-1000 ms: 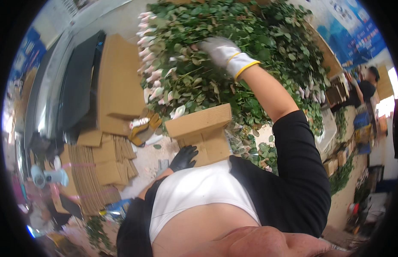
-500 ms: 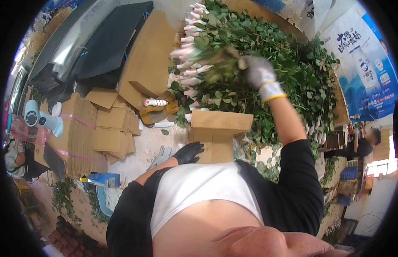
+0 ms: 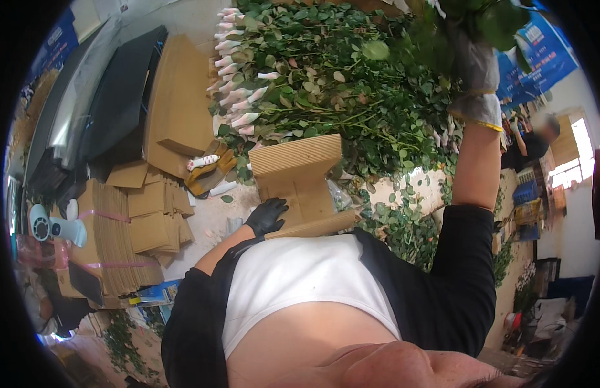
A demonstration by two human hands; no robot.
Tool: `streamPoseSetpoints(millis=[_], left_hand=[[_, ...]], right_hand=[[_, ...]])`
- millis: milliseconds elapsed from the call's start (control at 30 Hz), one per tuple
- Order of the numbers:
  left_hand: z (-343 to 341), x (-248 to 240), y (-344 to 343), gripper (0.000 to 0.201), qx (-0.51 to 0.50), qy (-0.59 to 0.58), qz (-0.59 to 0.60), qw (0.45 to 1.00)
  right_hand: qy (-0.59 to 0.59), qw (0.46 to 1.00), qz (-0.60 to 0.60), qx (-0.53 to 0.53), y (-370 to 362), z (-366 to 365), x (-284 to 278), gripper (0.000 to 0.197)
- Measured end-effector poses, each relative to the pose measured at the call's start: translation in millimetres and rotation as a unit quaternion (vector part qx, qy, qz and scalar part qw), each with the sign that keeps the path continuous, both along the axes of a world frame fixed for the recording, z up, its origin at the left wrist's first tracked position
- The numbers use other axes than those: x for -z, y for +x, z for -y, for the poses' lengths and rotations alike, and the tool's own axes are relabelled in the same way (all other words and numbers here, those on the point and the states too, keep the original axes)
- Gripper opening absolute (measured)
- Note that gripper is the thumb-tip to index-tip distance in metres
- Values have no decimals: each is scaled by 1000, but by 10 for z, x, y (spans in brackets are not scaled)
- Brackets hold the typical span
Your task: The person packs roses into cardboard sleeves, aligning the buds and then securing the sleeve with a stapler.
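Note:
My right hand (image 3: 474,71), in a pale grey glove with a yellow hem, is raised at the upper right. Its fingers are closed round a leafy rose stem (image 3: 500,24), whose leaves hide the fingertips; the flower end cannot be made out. My left hand (image 3: 269,216), in a black glove, lies palm down with fingers spread at the left side of an open corrugated cardboard box (image 3: 294,158). Beyond the box lies a wide pile of leafy rose stems (image 3: 351,97), with white-and-pink wrapped buds (image 3: 237,95) lined up along its left side.
Left of the box are a brown glove (image 3: 216,174), a white paw-patterned tool (image 3: 203,161) and bundled flat cardboard (image 3: 109,226). Dark sheets (image 3: 122,97) stand farther back. A small pale-blue fan (image 3: 41,223) sits far left. Another person (image 3: 536,139) stands at the right.
My right hand has swung from over the pile to the upper right, carrying the stem. My left hand touches the box's left side. The view has shifted, moving the table leftward.

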State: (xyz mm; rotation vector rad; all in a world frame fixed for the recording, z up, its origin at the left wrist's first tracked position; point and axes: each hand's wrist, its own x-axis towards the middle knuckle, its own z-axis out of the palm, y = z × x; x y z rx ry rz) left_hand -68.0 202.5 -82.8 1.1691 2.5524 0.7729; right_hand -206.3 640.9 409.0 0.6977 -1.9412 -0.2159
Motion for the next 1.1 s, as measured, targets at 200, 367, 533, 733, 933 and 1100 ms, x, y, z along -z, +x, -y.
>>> streamPoseSetpoints(millis=[200, 367, 533, 733, 933, 1100], left_hand=[[-60, -8, -103, 51, 17, 3, 0, 1000], [80, -45, -231, 51, -79, 175, 287, 939], [-158, -556, -222, 59, -38, 366, 520, 771], [6, -391, 40, 57, -157, 321, 558, 749], [-19, -627, -96, 45, -182, 362, 562, 721], [70, -24, -278, 40, -217, 292, 446, 818]], right_hand=[[-144, 968, 177, 109, 847, 569, -238, 32], [-116, 801, 580, 94, 1412, 749, 664, 42], [-42, 803, 577, 139, 1433, 753, 2171, 44], [-24, 637, 742, 204, 1315, 1248, 2578, 35], [-66, 758, 648, 36, 1305, 978, 3314, 35], [-93, 719, 687, -43, 1231, 1051, 3053, 30]])
